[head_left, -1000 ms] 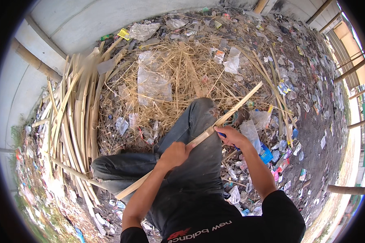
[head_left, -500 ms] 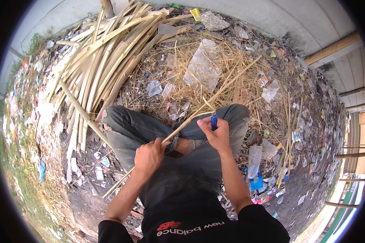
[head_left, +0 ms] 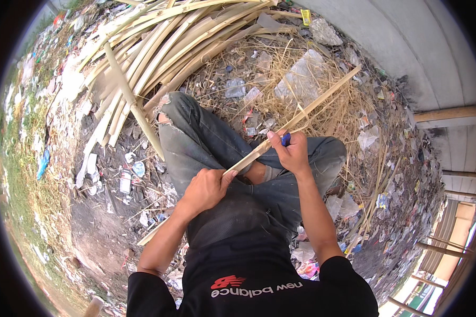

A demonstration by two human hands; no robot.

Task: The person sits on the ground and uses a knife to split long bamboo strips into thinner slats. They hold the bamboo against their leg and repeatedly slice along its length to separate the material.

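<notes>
A long split-bamboo strip (head_left: 328, 98) slants over my crossed legs, from beside my left forearm up toward the straw. My left hand (head_left: 206, 189) is closed round its lower part, thumb along the strip. Farther up, my right hand (head_left: 293, 153) holds a small blue-handled tool (head_left: 286, 139), seemingly a knife; its blade is hidden. The right thumb presses on the strip, where the surface looks rough and shaved. Behind my left forearm the strip's near end (head_left: 152, 234) shows.
A large pile of split bamboo (head_left: 158, 58) lies at the far left, with a bamboo pole (head_left: 124, 84) across its near side. Loose straw (head_left: 322, 113) covers ground ahead, under a clear plastic sheet (head_left: 301, 76). Litter surrounds me. A grey wall (head_left: 407, 42) stands at the far right.
My right hand has come against the strip, its thumb now on it. The strip shows a broader face and reaches farther up to the right. The whole view has turned.
</notes>
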